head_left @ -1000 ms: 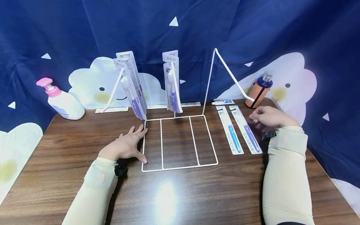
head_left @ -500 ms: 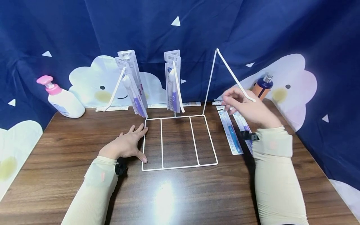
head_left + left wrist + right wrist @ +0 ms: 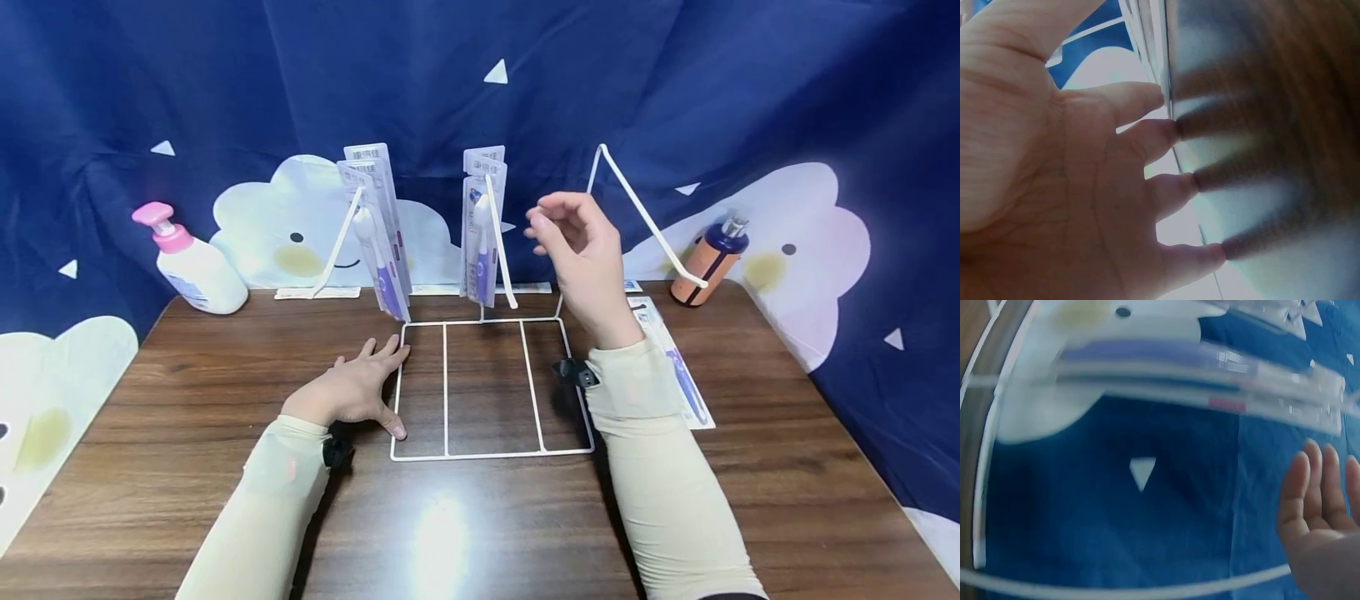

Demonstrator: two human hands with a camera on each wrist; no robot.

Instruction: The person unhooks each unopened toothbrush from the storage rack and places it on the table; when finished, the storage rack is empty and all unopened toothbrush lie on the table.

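Toothbrush packs (image 3: 480, 233) hang on two hooks of the wire rack (image 3: 491, 387); one pack (image 3: 678, 371) lies beside it. Left hand (image 3: 352, 392) flat, right hand (image 3: 581, 250) loosely open, empty.

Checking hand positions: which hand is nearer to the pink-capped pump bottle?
Left. The left hand lies flat on the table beside the rack, right of the pump bottle; the right hand is raised beyond the rack's middle.

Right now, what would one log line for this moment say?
left hand: flat on table by rack | right hand: raised, empty, near middle hook | packs: hanging
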